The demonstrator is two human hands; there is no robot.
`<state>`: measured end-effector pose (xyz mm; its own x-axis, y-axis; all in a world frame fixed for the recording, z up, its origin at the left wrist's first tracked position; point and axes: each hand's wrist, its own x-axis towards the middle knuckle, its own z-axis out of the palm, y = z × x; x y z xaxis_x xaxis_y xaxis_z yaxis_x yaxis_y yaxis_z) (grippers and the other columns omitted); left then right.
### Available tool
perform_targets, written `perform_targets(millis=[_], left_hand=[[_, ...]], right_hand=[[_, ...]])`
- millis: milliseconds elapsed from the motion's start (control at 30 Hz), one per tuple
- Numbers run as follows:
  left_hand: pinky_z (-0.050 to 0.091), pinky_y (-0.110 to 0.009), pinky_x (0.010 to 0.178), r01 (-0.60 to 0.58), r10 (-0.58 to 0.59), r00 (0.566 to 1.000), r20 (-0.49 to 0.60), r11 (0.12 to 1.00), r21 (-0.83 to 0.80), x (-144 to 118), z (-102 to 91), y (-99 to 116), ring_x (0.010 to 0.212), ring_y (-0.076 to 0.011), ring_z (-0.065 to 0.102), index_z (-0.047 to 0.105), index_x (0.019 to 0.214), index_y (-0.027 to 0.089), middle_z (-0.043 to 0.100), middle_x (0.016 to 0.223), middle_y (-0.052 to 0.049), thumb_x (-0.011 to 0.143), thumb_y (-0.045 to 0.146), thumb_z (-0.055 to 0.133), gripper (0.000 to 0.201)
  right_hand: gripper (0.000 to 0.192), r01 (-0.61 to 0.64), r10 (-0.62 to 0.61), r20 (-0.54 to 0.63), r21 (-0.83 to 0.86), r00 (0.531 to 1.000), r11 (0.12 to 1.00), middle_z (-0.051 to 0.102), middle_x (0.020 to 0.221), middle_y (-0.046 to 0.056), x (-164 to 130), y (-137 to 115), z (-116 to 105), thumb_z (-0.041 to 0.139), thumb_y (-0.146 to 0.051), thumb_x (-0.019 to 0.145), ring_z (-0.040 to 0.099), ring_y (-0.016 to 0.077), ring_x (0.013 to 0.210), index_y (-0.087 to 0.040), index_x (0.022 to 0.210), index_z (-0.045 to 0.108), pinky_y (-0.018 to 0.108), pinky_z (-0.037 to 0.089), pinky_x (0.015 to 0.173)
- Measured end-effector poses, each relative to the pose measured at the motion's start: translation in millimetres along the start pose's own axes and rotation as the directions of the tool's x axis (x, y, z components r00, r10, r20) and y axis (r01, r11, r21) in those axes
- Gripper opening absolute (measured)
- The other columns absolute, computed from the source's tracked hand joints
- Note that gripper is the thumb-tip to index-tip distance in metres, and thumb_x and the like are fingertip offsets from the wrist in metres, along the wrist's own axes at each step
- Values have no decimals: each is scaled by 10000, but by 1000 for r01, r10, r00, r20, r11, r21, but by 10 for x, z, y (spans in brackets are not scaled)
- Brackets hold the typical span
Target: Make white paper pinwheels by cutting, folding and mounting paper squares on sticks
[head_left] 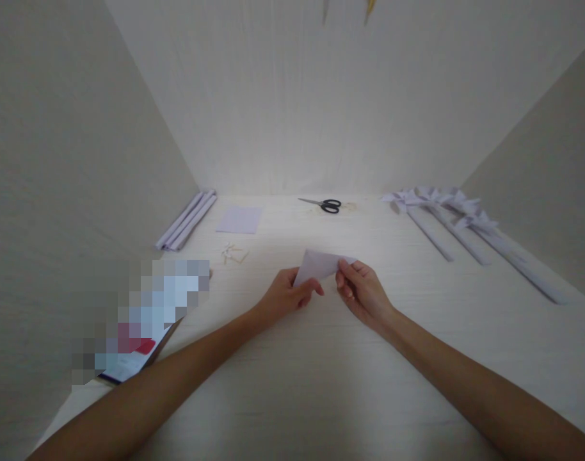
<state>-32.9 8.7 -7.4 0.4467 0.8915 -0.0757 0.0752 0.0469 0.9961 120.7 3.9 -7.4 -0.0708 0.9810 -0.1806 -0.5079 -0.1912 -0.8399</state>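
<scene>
A pale sheet of folded paper (321,264) is held in the middle of the scene, above the near-to-middle part of the white table (302,397). The left hand (292,291) grips its left side, with a finger extended along the near edge. The right hand (362,288) pinches the right corner between thumb and finger, the other fingers curled in beneath. Between the hands the paper is tilted, narrowing toward the right.

Beyond the left hand, a small cluster of pale slivers (233,253) lies loose on the table, and farther off is a flat lilac square sheet (239,219). To its left, rolled paper tubes (187,221) lie side by side near the left wall (81,128). Scissors (325,203) with black handles rest at the far side, blades pointing left — a few pale bits (351,207) are just beside the handles.

On the far right, paper pinwheels (458,205) lie in a row, their heads crowded together and their sticks (429,234) slanting toward the near right. At the near left is a device with a lit screen (177,291), mostly pixelated, by the left forearm.
</scene>
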Motion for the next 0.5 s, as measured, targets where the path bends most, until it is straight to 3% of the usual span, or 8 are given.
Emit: perform_targets(millis=[167,500], left_hand=[[195,-205,352,3,-2,999,43,1000,-10,5,-39,0,328,-52,258,577,664,126,339,394,44,745,638,172,658],[220,-202,383,-53,48,996,74,997,58,-2,-33,21,360,-56,273,563,689,133,346,424,46,757,615,198,609]], right_hand=[[272,-21,21,32,-11,999,1000,541,423,-36,-5,3,-19,673,-332,618,364,12,295,-138,489,532,138,215,278],[280,31,-32,67,18,997,999,532,423,-32,6,8,-45,638,-365,655,393,25,318,-147,504,548,140,254,298]])
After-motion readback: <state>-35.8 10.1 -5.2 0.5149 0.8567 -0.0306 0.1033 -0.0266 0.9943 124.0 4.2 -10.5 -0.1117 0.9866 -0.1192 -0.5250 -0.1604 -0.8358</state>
